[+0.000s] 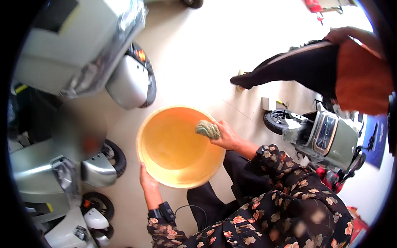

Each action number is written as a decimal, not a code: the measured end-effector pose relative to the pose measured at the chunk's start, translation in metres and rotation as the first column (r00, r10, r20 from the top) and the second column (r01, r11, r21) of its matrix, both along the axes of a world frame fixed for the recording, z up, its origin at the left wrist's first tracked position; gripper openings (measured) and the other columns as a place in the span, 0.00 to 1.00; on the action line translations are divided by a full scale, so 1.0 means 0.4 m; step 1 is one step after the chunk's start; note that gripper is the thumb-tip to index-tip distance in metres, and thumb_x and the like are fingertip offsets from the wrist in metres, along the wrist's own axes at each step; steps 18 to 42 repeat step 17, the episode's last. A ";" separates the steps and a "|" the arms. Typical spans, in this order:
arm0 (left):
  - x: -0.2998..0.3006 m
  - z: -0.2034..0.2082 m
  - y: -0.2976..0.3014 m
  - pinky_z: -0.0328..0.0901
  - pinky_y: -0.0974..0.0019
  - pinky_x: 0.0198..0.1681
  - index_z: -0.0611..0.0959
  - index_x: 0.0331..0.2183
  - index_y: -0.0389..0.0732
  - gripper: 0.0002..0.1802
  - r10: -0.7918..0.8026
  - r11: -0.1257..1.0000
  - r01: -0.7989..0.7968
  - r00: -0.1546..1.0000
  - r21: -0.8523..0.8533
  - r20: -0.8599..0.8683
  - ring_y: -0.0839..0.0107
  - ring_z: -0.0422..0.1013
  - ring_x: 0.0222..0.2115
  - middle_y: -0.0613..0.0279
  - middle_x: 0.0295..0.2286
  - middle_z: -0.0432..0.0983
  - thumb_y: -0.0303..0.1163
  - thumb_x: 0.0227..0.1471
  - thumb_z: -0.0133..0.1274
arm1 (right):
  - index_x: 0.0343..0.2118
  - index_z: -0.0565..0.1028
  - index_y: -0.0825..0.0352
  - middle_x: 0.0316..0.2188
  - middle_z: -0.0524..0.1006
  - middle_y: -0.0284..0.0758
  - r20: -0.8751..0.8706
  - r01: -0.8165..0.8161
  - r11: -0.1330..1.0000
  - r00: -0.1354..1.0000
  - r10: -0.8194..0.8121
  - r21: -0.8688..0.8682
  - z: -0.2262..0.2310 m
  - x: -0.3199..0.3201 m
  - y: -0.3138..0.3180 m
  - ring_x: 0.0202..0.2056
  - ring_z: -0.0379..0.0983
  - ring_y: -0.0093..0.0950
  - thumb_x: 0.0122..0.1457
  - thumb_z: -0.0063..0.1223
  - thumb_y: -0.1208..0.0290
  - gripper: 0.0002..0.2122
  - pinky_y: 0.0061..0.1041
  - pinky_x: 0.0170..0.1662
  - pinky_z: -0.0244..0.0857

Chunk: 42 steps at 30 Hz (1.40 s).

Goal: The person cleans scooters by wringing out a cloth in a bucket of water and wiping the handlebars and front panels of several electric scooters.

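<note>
A round yellow plastic basin (180,110) is held up in front of my legs, tilted so that its inside faces me. My left hand (148,180) grips its lower left rim, the fingers mostly hidden behind the wall. At the right rim, my right hand (225,136) is closed on a crumpled grey-green cloth (208,129), which hangs over the basin's inside. Part of that hand also lies against the rim. Whether shallow water lies on the basin's bottom, I cannot tell.
Silver-grey scooters (128,80) stand along the left, some with plastic wrap. On the right is a grey-green scooter (337,138) with a small black wheel. Another person (306,66) in dark trousers and a rust-coloured top stands at the upper right on the pale tiled floor (194,62).
</note>
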<state>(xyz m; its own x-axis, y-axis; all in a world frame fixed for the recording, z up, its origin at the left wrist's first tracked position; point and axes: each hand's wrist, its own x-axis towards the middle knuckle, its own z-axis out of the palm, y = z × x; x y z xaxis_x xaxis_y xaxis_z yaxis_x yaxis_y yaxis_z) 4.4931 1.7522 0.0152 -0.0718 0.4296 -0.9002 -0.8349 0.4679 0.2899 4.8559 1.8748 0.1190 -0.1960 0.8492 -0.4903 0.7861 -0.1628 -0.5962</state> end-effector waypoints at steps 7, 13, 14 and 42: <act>0.119 0.373 0.201 0.58 0.49 0.58 0.68 0.55 0.39 0.27 -0.149 0.984 0.156 0.986 -0.086 0.081 0.57 0.62 0.56 0.56 0.55 0.65 0.45 0.61 0.43 | 0.53 0.66 0.64 0.37 0.72 0.50 -0.013 0.202 0.975 0.979 -0.202 0.096 0.381 0.171 0.039 0.43 0.67 0.47 0.43 0.59 0.64 0.31 0.40 0.48 0.64; 0.276 0.625 0.421 0.60 0.48 0.57 0.70 0.54 0.42 0.25 -0.339 0.939 0.328 0.934 0.105 0.110 0.58 0.63 0.55 0.57 0.54 0.67 0.45 0.61 0.40 | 0.63 0.56 0.62 0.43 0.73 0.53 -0.004 0.296 0.946 0.954 -0.298 0.129 0.668 0.350 0.131 0.45 0.71 0.44 0.43 0.58 0.62 0.40 0.39 0.50 0.64; 0.302 0.633 0.463 0.60 0.48 0.57 0.70 0.54 0.42 0.25 -0.379 0.921 0.362 0.918 0.147 0.114 0.58 0.64 0.54 0.57 0.54 0.67 0.44 0.61 0.40 | 0.62 0.57 0.63 0.44 0.73 0.53 0.010 0.332 0.927 0.941 -0.339 0.175 0.689 0.384 0.143 0.46 0.71 0.44 0.43 0.58 0.62 0.40 0.38 0.51 0.64; 0.336 0.625 0.494 0.60 0.47 0.57 0.70 0.54 0.41 0.26 -0.409 0.903 0.381 0.904 0.199 0.123 0.57 0.64 0.55 0.55 0.54 0.67 0.45 0.61 0.40 | 0.63 0.56 0.61 0.51 0.70 0.50 0.085 0.418 0.893 0.896 -0.435 0.169 0.588 0.442 0.095 0.54 0.67 0.43 0.43 0.58 0.60 0.41 0.34 0.58 0.60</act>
